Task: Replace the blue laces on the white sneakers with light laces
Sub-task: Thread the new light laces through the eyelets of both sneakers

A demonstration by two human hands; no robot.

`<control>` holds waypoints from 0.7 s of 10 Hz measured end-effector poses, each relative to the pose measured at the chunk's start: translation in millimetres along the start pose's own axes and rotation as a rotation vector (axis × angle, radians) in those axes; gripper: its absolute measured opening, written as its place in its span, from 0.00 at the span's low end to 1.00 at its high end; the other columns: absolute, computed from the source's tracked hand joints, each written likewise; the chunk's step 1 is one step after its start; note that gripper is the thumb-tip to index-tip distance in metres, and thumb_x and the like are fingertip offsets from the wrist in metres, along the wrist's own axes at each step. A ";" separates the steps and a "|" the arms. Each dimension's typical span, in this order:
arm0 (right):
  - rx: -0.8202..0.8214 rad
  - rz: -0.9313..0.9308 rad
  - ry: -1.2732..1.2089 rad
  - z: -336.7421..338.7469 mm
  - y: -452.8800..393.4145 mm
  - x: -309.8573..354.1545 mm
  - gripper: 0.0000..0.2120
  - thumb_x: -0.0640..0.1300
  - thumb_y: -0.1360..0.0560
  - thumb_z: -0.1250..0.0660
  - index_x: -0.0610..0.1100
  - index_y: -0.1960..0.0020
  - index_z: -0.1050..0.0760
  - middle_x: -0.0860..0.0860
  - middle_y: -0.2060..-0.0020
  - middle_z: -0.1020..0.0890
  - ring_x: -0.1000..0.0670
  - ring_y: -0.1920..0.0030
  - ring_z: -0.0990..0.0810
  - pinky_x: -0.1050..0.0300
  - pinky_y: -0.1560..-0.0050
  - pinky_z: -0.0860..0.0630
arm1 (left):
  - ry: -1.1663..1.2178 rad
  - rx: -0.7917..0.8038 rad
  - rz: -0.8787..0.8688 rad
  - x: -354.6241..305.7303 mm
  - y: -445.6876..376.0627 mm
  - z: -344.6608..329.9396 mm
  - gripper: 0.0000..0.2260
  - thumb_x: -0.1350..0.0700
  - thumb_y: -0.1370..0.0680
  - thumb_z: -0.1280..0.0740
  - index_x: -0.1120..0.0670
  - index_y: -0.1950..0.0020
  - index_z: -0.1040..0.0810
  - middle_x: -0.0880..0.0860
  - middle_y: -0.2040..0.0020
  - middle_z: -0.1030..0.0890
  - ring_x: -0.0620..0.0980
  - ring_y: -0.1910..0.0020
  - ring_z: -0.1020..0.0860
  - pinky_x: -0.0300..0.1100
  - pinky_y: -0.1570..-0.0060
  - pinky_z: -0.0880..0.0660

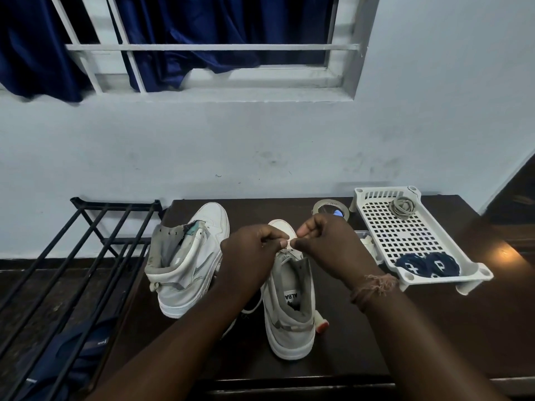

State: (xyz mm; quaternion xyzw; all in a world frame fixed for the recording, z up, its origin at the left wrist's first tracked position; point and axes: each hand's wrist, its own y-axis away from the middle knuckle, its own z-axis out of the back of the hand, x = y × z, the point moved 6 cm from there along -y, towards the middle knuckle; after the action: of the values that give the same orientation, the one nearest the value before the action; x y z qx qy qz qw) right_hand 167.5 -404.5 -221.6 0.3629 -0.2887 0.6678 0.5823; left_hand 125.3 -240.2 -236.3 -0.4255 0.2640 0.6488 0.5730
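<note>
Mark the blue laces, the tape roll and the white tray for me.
blue laces [428, 265]: head view, on the coiled bundles.
tape roll [330, 204]: head view, on its top rim.
white tray [389, 224]: head view, on its perforated floor.

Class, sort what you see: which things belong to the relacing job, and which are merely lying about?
Job: right sneaker, left sneaker, light lace, blue laces, light coil, left hand, right hand.
Lying about: tape roll, white tray, black rack.

2 white sneakers upright on dark table: left one [189, 261] unlaced, right one [291, 299] w/ light lace [286, 243] at tongue; blue laces [427, 264] coiled in tray
</note>
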 end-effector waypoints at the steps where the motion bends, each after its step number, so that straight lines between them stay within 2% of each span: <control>1: 0.171 -0.104 0.142 -13.7 2.3 -16.8 0.15 0.50 0.29 0.26 0.36 0.59 0.19 0.46 0.69 0.19 0.48 0.69 0.23 0.54 0.64 0.24 | -0.208 -0.050 0.020 0.7 3.3 -7.7 0.05 0.47 0.26 0.31 0.45 0.58 0.17 0.40 0.60 0.16 0.40 0.55 0.19 0.49 0.44 0.27; 2: 0.235 -0.177 0.131 -21.6 5.7 -28.6 0.11 0.46 0.26 0.32 0.38 0.54 0.16 0.41 0.58 0.15 0.40 0.55 0.16 0.47 0.51 0.18 | -0.498 -0.043 -0.065 1.8 11.6 -22.3 0.07 0.47 0.24 0.33 0.46 0.55 0.15 0.46 0.55 0.16 0.48 0.49 0.20 0.43 0.52 0.33; 3: 0.337 -0.239 0.145 -20.9 4.2 -34.8 0.14 0.41 0.23 0.36 0.46 0.39 0.20 0.46 0.44 0.17 0.42 0.41 0.20 0.50 0.40 0.24 | -0.594 -0.050 -0.052 11.0 14.3 -29.0 0.09 0.45 0.25 0.33 0.45 0.54 0.14 0.48 0.54 0.19 0.54 0.51 0.21 0.48 0.52 0.27; 4: 0.335 -0.440 -0.107 -25.2 -2.6 -61.2 0.16 0.43 0.28 0.31 0.40 0.42 0.19 0.40 0.41 0.18 0.39 0.41 0.19 0.45 0.39 0.21 | -0.587 -0.011 -0.045 15.1 11.6 -32.0 0.10 0.44 0.27 0.33 0.43 0.56 0.13 0.48 0.53 0.19 0.53 0.51 0.21 0.49 0.52 0.24; 5: 0.265 -0.482 -0.265 -31.4 -11.9 -85.5 0.10 0.41 0.31 0.30 0.38 0.52 0.18 0.36 0.46 0.17 0.37 0.45 0.17 0.42 0.45 0.18 | -0.590 0.001 -0.036 15.0 11.2 -33.3 0.13 0.42 0.29 0.36 0.44 0.56 0.13 0.46 0.49 0.19 0.50 0.48 0.21 0.47 0.49 0.26; 6: 0.297 -0.449 -0.241 -33.1 -13.7 -82.6 0.08 0.42 0.34 0.29 0.41 0.56 0.19 0.37 0.47 0.16 0.38 0.45 0.16 0.43 0.46 0.18 | -0.568 -0.020 -0.042 15.3 11.1 -34.3 0.19 0.40 0.29 0.41 0.47 0.58 0.14 0.46 0.52 0.19 0.51 0.48 0.21 0.48 0.50 0.26; 7: 0.291 -0.444 -0.252 -32.9 -16.5 -82.4 0.16 0.45 0.35 0.28 0.38 0.50 0.19 0.37 0.48 0.16 0.37 0.47 0.16 0.40 0.48 0.17 | -0.605 -0.016 -0.042 17.9 10.7 -36.1 0.17 0.40 0.27 0.39 0.48 0.58 0.14 0.46 0.51 0.19 0.51 0.46 0.23 0.48 0.49 0.27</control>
State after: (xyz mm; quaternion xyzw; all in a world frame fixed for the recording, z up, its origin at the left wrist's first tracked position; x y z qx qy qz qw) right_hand 183.7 -422.1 -308.5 0.5768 -0.1736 0.5082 0.6156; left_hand 124.3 -263.1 -271.2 -0.2226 0.0674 0.7360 0.6357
